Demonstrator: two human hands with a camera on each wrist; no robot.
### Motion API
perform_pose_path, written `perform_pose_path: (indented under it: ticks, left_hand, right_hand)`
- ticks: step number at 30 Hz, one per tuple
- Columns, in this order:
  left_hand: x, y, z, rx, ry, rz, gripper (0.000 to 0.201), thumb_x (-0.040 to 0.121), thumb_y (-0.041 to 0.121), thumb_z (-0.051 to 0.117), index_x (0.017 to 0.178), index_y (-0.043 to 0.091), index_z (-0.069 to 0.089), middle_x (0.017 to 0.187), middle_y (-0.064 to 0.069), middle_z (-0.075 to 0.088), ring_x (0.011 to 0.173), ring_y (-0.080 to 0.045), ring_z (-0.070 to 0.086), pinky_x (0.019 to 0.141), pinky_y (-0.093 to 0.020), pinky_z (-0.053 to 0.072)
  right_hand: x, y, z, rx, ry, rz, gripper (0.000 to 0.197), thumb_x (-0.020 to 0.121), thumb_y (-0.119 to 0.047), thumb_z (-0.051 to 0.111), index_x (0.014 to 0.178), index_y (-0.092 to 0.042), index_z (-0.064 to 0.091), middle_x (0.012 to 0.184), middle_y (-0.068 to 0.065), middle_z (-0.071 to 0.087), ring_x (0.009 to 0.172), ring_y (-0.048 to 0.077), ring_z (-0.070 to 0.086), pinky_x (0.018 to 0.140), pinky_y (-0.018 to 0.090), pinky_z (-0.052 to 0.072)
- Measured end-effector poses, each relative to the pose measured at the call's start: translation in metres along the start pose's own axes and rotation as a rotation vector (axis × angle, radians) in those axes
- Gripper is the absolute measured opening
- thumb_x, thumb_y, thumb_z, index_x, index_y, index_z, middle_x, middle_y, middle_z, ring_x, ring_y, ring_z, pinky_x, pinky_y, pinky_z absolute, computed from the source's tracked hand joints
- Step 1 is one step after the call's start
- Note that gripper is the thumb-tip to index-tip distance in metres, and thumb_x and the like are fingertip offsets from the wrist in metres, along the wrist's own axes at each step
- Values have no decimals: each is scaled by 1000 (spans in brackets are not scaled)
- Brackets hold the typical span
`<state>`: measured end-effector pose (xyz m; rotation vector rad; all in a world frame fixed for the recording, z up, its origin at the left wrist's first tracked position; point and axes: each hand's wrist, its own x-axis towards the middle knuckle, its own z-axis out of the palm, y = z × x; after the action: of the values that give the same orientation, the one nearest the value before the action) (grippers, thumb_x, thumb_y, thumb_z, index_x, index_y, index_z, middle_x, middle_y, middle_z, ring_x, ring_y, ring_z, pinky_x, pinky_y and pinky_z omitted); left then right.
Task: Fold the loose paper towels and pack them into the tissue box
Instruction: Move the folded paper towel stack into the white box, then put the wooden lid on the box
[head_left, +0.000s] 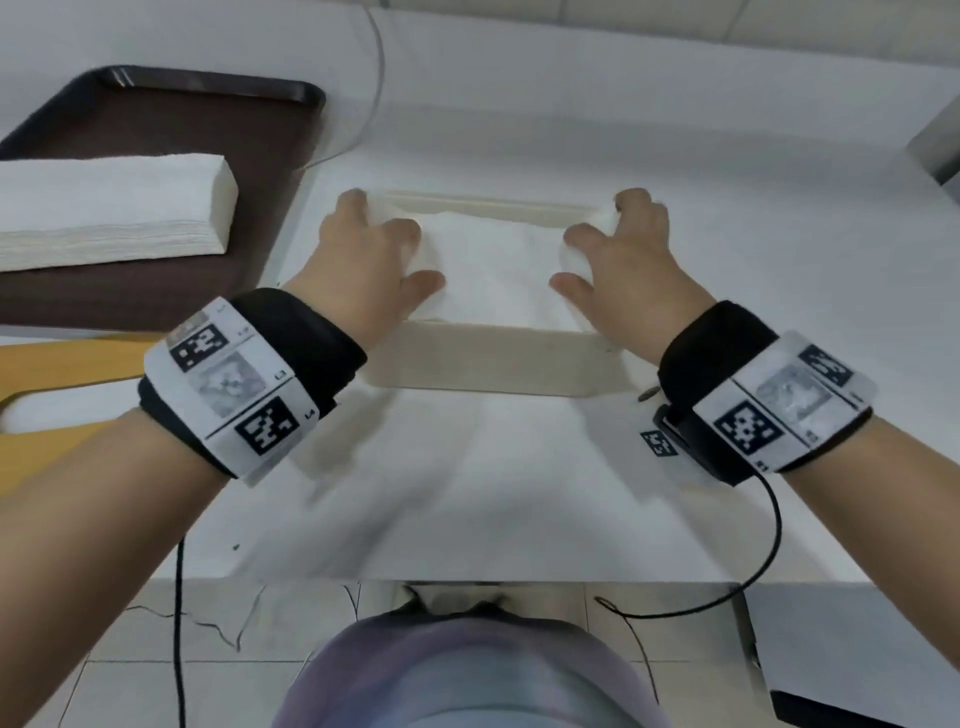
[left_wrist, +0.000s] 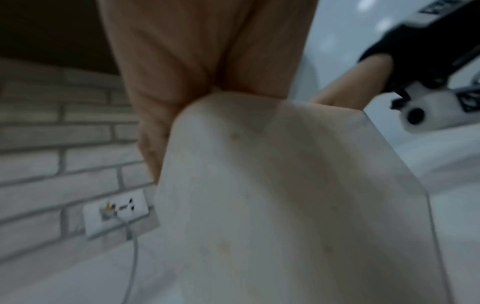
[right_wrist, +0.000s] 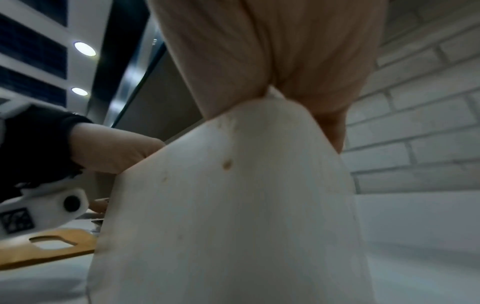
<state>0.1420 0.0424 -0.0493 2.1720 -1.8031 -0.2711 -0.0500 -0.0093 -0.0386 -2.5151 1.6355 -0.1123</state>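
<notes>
Packing is partly done, as I judge it: a tall stack of paper towels (head_left: 111, 202) remains on the brown tray (head_left: 218, 104) at far left. My left hand (head_left: 363, 260) and right hand (head_left: 623, 260) press a white towel wad (head_left: 493, 265) into the open cream tissue box (head_left: 498, 364) at bench (head_left: 519, 493) centre. Both sets of fingers curl over the wad's ends, inside the box's left and right walls. Its surface looks soft and creased.

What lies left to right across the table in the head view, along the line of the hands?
Towel stack on the brown tray → left hand → towels in the box → right hand. Both hands grip the towels' ends over the box.
</notes>
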Motion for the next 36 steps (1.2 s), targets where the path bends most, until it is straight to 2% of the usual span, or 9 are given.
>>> perform_pose_path:
  ticks: [2,5,7,10,19,22,26,30,36]
  left_hand:
    - [1,-1,-1,199,89,172,37,85,29,63,117,11,62,147,-19,28,133,-42,23,105,-45,18]
    - [-1,9,-6,186,-9,330,31,94,29,46,120,21,60,134,-11,48,124,-37,39,97,-52,37]
    - [-3,14,-3,172,-247,260,43,100,38,23,139,31,39,143,-8,39,132,-31,34,103,-46,35]
    - [-5,19,4,228,-476,155,52,98,47,8,148,35,5,158,-4,1,145,-30,1,116,-40,8]
    - [4,25,-9,220,-684,88,55,97,52,12,147,37,-7,157,1,-16,145,-24,-13,118,-43,-2]
    - [-3,22,-18,191,-613,130,53,99,45,21,149,30,8,159,-2,-2,146,-24,0,117,-41,8]
    - [-19,10,-40,53,-424,111,40,98,41,33,129,22,51,136,-1,49,125,-19,43,106,-34,32]
    - [-37,-19,-68,-263,-325,-14,31,94,41,42,117,33,61,120,16,60,113,-6,53,100,-27,39]
    - [-61,-91,-95,-557,-31,-324,24,94,30,48,86,17,67,85,-1,67,73,-14,61,72,-27,49]
  right_hand:
    - [1,1,-3,-181,82,-162,34,95,-27,47,119,-6,57,152,15,14,140,32,11,110,40,14]
    - [3,-5,-10,-115,-60,-281,36,97,-25,43,131,-17,48,150,3,27,135,27,30,105,41,31]
    - [6,-9,-10,-99,-240,-255,41,99,-32,36,140,-30,35,152,-1,25,134,23,33,103,38,34]
    - [12,-12,-7,-182,-361,-255,43,101,-34,28,143,-31,28,154,2,22,135,26,33,105,37,31]
    - [10,-14,-10,-55,-417,-221,42,100,-29,32,142,-25,33,152,6,27,134,26,34,108,34,27]
    - [5,-17,-13,-6,-287,-213,35,97,-25,40,131,-20,48,139,7,42,128,25,39,104,36,32]
    - [-2,-28,-16,-55,-206,-179,29,94,-23,44,121,-26,53,129,-1,49,119,21,44,95,37,40]
    - [-6,-60,-21,20,-144,-238,29,94,-33,45,121,-27,54,119,-1,56,114,20,49,92,37,43]
    - [-13,-140,-9,372,-29,-440,17,92,-25,51,104,-16,59,97,0,57,91,14,52,76,22,38]
